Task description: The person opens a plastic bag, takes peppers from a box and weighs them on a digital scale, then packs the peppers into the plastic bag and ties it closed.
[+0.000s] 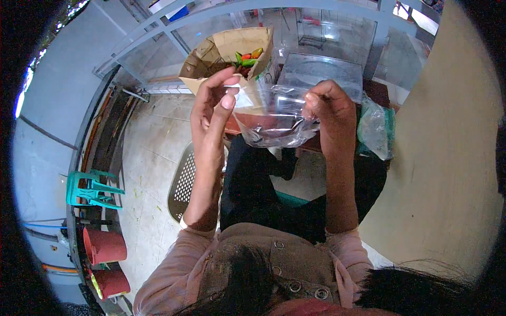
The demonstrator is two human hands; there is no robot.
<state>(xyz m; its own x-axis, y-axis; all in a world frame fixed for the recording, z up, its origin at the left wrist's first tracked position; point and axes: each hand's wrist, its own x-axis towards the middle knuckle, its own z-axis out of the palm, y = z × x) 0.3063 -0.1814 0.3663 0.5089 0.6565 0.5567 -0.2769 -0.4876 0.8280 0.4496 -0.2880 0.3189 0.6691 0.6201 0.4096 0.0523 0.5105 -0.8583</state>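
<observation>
A clear plastic bag [276, 130] is stretched between my two hands, above my knees. My left hand [213, 110] holds its left side near the fingertips, the thumb and forefinger somewhat apart. On the other side, my right hand [334, 104] pinches the film with curled fingers. Just beyond the left fingers stands an open brown cardboard box [241, 39]. Green, red and orange chili peppers [249, 58] show inside it; the left hand hides part of its front. To its right, behind the bag, is a flat transparent plastic container [322, 69].
Clear and green plastic bags [375, 130] lie at the right, beside a beige panel [438, 166]. A perforated basket [184, 185] stands on the tiled floor [146, 158] at my left. Farther left are a turquoise plastic stool [91, 189] and red buckets [106, 245]. A metal-framed glass partition [336, 31] stands ahead.
</observation>
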